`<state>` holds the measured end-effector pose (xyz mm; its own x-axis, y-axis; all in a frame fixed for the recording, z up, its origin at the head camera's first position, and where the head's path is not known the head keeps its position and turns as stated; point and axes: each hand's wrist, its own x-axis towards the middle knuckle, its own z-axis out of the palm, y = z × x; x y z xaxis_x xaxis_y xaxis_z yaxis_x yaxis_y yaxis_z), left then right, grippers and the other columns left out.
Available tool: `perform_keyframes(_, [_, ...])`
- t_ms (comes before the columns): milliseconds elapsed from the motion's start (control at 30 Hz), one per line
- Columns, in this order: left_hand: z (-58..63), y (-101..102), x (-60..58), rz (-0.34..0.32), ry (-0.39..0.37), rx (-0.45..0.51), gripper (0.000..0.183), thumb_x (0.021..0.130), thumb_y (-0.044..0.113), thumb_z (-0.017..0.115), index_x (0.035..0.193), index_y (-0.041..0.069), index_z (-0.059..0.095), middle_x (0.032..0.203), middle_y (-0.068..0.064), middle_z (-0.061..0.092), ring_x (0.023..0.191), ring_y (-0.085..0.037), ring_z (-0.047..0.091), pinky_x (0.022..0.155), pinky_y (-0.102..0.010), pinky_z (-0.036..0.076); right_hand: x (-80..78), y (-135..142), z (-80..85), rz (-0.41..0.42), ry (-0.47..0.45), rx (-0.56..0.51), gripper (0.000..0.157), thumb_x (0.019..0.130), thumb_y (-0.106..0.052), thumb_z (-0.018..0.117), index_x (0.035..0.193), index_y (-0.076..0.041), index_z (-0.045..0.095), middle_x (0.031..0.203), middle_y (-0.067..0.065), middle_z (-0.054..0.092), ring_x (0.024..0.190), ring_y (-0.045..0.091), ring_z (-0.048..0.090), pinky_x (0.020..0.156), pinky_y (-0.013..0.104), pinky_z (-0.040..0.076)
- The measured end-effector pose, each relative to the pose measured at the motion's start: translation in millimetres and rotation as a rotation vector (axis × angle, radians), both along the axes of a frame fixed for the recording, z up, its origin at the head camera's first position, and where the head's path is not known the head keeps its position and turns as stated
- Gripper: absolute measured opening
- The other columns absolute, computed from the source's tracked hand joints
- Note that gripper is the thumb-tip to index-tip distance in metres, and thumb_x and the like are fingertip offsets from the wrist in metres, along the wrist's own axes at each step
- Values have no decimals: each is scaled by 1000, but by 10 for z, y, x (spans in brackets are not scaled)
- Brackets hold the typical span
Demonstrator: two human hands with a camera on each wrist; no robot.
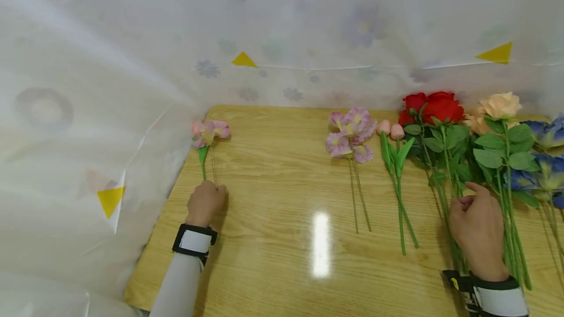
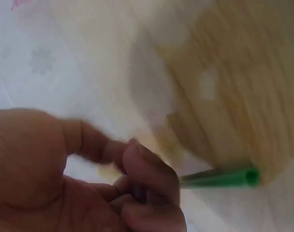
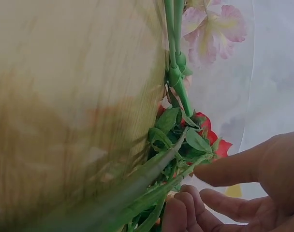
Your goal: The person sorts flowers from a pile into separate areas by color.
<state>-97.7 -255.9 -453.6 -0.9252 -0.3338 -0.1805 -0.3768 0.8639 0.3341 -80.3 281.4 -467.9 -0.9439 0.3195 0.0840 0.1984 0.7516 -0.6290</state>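
Note:
At the table's left end, my left hand [image 1: 206, 203] grips the stems of a pink tulip [image 1: 196, 128] and a pale purple iris [image 1: 215, 131]. Their heads point to the back edge. In the left wrist view, a green stem [image 2: 219, 179] sticks out past the curled fingers. My right hand [image 1: 478, 229] is over the stems of the red roses [image 1: 442, 107], its fingers loosely bent. The right wrist view has the thumb and fingertips apart, right beside a green rose stem [image 3: 185, 171]. Peach roses [image 1: 502, 105] lie just right of the red ones.
Two pink tulips [image 1: 396, 132] with crossed stems lie left of the roses. Further left are purple irises [image 1: 352, 131] on thin stems. Blue flowers [image 1: 548, 175] lie at the far right. A flower-patterned sheet [image 1: 286, 23] with yellow triangles hangs behind the wooden table [image 1: 273, 185].

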Motion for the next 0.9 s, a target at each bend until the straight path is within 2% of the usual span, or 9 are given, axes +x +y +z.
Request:
perform_keyframes(133, [-33,-21,-31,-35,135,-2,32,97,7,35,75,-8,51,59,-16,49,49,-28,52,38,-40,41,6,0,14,7,19,-13,50,97,-11,52,141,9,40,104,28,58,85,39,54,55,35,36])
perform_keyframes(233, [-39,-68,-81,-22,154,121,29,101,9,27,92,-11,46,69,-17,47,54,-29,51,45,-39,43,12,-6,30,6,39,-17,49,98,-13,52,140,8,42,104,28,58,85,37,54,56,34,36])
perform_keyframes(367, [-35,-109,-129,64,130,332,43,105,19,18,108,-9,50,95,-25,53,74,-29,50,64,-39,43,15,-25,39,-6,69,-18,46,97,-13,53,138,8,45,103,27,59,86,38,54,58,36,36])
perform_keyframes(467, [-45,-100,-122,105,191,373,50,107,24,17,116,-10,54,111,-29,55,90,-37,54,78,-46,45,11,-48,52,-12,94,-23,45,97,-13,54,137,6,48,104,27,60,89,38,55,59,35,35])
perform_keyframes(533, [-44,-72,-118,129,251,379,51,108,25,17,114,-10,54,107,-29,55,90,-39,54,81,-49,44,10,-69,69,-15,101,-23,45,97,-14,54,138,5,48,106,26,59,90,37,54,60,34,34])
perform_keyframes(600, [-33,-30,-114,141,322,392,51,108,26,18,111,-10,55,98,-28,55,81,-37,52,78,-47,44,14,-101,83,-18,123,-28,45,97,-14,54,139,3,47,108,26,57,88,34,52,61,32,33])
perform_keyframes(667, [-10,32,-107,145,403,416,50,108,25,20,108,-9,56,90,-23,53,72,-31,49,74,-43,44,27,-149,99,-21,136,-43,47,97,-15,54,141,0,46,109,23,55,82,22,51,60,28,33])
perform_keyframes(800, [56,207,-89,113,537,485,46,109,24,23,106,-7,57,79,-16,46,61,-23,39,66,-36,39,43,-291,122,18,201,-96,46,97,-15,56,141,-3,47,105,18,56,71,0,44,56,20,34])
perform_keyframes(900, [130,388,-83,65,595,514,42,109,23,26,106,-4,58,80,-13,46,62,-21,39,65,-34,38,53,-418,142,71,214,-127,45,97,-17,57,140,-5,48,102,14,56,66,0,42,53,19,34])
